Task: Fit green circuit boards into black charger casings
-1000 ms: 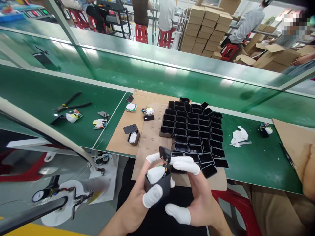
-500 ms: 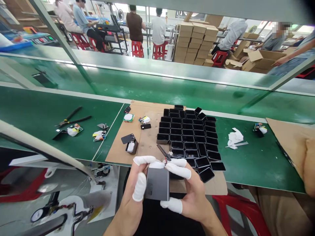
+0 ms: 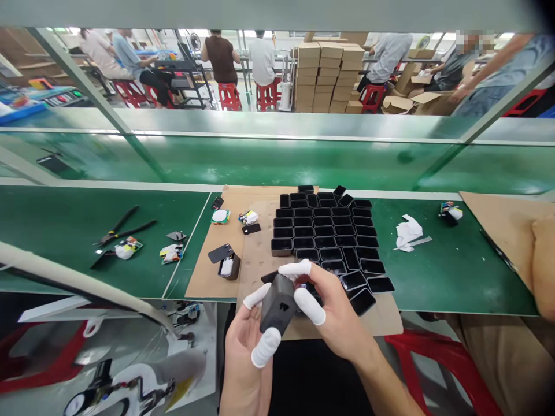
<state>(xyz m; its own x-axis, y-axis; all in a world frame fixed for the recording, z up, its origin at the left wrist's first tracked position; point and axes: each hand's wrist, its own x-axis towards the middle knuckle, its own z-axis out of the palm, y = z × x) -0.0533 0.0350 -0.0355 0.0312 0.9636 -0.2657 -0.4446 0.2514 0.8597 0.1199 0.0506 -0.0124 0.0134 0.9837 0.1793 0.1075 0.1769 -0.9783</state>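
Tilted black box (image 3: 276, 306) in the white-capped fingers (image 3: 266, 348) of left hand (image 3: 243, 341) and right hand (image 3: 337, 306), both tight on it.

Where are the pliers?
In the head view, the pliers lie open on the green bench at the left, just beyond a circuit board with a white lump.

Left grip (image 3: 243, 341) and right grip (image 3: 332, 303) hold a black case (image 3: 276, 303) near open boxes (image 3: 322, 221).

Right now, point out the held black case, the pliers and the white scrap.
Held black case (image 3: 276, 306): head view, outer wall.
Pliers (image 3: 111, 234): head view, near pivot.
White scrap (image 3: 408, 229): head view, its middle.
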